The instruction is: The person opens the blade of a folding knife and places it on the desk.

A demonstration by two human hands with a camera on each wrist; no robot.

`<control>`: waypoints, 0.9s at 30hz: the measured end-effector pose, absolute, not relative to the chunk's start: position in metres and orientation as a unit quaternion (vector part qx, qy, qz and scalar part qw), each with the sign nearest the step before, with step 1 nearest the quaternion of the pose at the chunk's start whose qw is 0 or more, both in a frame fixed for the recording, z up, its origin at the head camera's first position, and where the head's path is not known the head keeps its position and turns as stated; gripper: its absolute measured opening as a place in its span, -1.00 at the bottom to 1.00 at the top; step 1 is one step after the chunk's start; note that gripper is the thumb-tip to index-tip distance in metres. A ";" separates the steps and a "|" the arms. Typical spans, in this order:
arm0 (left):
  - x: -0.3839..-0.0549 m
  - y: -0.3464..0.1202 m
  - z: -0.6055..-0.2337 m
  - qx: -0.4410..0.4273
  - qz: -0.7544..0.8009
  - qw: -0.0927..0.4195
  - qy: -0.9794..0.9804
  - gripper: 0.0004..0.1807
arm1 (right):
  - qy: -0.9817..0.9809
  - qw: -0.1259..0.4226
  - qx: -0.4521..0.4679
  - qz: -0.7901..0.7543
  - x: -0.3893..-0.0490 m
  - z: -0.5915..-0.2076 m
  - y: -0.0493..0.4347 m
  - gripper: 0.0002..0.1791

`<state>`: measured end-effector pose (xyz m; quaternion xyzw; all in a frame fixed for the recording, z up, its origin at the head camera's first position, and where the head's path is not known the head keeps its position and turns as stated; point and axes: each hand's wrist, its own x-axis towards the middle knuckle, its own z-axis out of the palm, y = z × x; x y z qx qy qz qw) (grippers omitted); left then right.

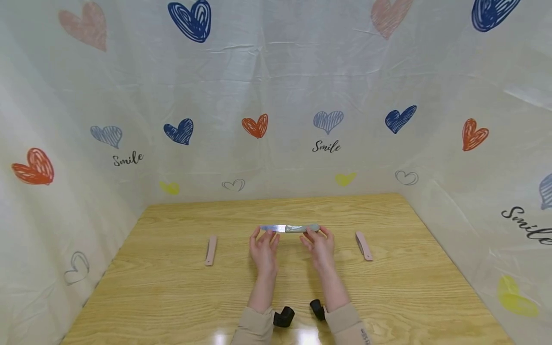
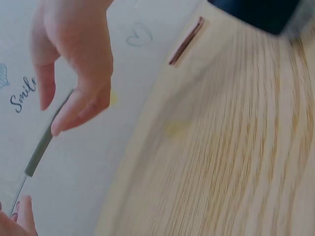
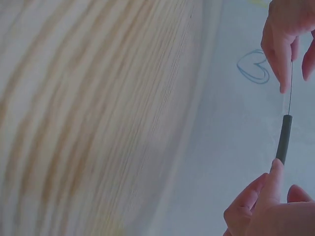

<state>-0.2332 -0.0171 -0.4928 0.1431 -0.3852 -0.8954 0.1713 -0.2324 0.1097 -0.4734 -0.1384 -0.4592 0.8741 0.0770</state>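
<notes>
A small knife (image 1: 297, 228) with a grey-green handle and a bare shiny blade is held level above the table, its tip pointing left. My left hand (image 1: 264, 251) holds it by the blade, fingers near the tip. At the handle's far end, my right hand (image 1: 321, 247) pinches it between thumb and fingers. The left wrist view shows the handle (image 2: 42, 152) edge-on, with the right hand (image 2: 81, 59) above and the left hand (image 2: 17, 221) at the lower corner. From the right wrist, the blade (image 3: 290, 93) appears as a thin line running up to the left hand (image 3: 285, 44).
On the wooden table (image 1: 164, 297), a narrow pale pink piece (image 1: 211, 250) with a hole at one end lies left of the hands. A similar pink piece (image 1: 364, 246) lies to the right. White cloth (image 1: 284, 86) printed with hearts surrounds the table's back and sides.
</notes>
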 end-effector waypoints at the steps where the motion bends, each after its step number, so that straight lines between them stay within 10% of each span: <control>1: -0.234 -0.019 -0.493 0.143 -0.892 0.170 -0.393 -0.46 | -0.467 0.071 -0.134 0.871 -0.233 -0.473 0.112 -0.39; 27: -0.267 -0.060 -0.502 0.128 -0.768 0.016 -0.628 -0.30 | -0.763 -0.007 -0.079 0.642 -0.276 -0.479 0.144 -0.28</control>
